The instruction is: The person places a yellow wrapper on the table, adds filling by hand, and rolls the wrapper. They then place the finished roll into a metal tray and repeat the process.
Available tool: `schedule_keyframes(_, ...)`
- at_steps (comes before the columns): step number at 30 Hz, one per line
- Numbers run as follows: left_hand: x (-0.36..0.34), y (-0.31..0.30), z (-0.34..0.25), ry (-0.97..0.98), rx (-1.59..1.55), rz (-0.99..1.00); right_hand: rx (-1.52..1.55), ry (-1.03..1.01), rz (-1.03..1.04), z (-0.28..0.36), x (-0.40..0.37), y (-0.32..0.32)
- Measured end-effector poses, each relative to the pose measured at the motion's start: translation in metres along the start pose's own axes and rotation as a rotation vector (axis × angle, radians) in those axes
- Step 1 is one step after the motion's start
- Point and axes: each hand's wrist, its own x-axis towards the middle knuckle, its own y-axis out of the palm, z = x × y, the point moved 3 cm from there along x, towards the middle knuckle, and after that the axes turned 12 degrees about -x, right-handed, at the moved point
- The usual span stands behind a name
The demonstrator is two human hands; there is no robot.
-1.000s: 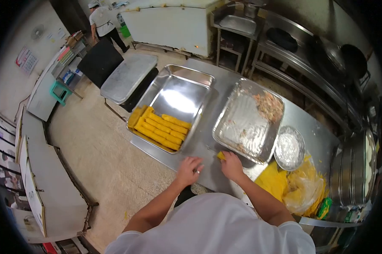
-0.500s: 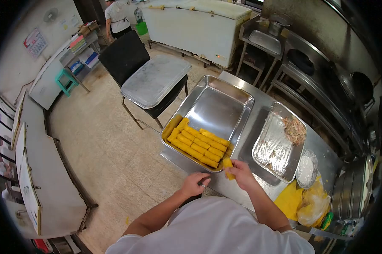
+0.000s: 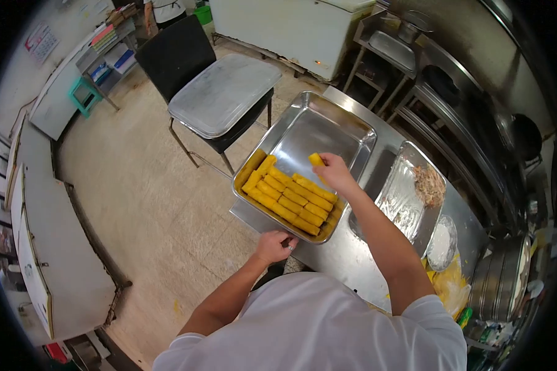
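My right hand (image 3: 336, 172) is stretched out over a big steel tray (image 3: 328, 125) and holds a yellow roll (image 3: 316, 159) above it. Several yellow rolls (image 3: 289, 196) lie in rows in the near half of that tray; the far half is bare metal. My left hand (image 3: 274, 246) rests with curled fingers on the near edge of the steel table (image 3: 346, 256), just in front of the tray, holding nothing that I can see.
A second steel tray (image 3: 404, 199) with some filling (image 3: 429, 185) lies to the right, then a small bowl of white powder (image 3: 439, 242) and yellow wrappers (image 3: 448, 285). A chair carrying a metal lid (image 3: 226, 94) stands left of the table. A person stands far back.
My right hand lifted the yellow roll from the table in front of the filling tray and carried it left and forward over the big tray. My left hand stayed at the table edge.
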Motion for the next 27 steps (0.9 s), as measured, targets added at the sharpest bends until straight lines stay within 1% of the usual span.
schedule_keyframes(2,0.002,-0.002,0.001,0.010,0.000,-0.015,-0.203,-0.026,0.045,0.024,0.024,0.015)
schedule_keyframes(4,0.002,-0.001,0.001,0.054,-0.026,-0.031,-0.305,-0.069,0.045,0.032,0.048,0.039)
schedule_keyframes(5,0.001,0.001,0.001,0.038,-0.022,-0.024,-0.356,-0.091,0.046,0.031,0.056,0.051)
schedule_keyframes(8,0.001,-0.001,-0.001,0.017,-0.024,-0.014,-0.519,-0.271,0.133,0.019,0.071,0.086)
schedule_keyframes(11,0.003,-0.002,0.000,0.046,-0.035,-0.023,-0.438,-0.163,0.194,0.022,0.078,0.086)
schedule_keyframes(14,0.001,0.001,0.000,0.063,-0.019,-0.028,-0.525,-0.232,0.111,0.013,0.086,0.088)
schedule_keyframes(17,0.003,0.001,0.001,0.084,-0.026,-0.030,-0.497,-0.248,0.198,0.004,0.095,0.099)
schedule_keyframes(20,0.003,-0.001,0.001,0.073,-0.029,-0.015,-0.416,-0.185,0.185,0.008,0.090,0.099)
schedule_keyframes(23,0.002,0.000,0.003,0.048,-0.041,-0.013,-0.477,-0.178,0.194,0.018,0.083,0.094)
schedule_keyframes(26,0.003,0.000,0.001,0.054,-0.064,-0.015,-0.470,-0.149,0.220,0.022,0.082,0.091)
schedule_keyframes(27,0.004,0.000,0.001,0.058,-0.076,-0.017,-0.500,-0.199,0.235,0.021,0.085,0.093)
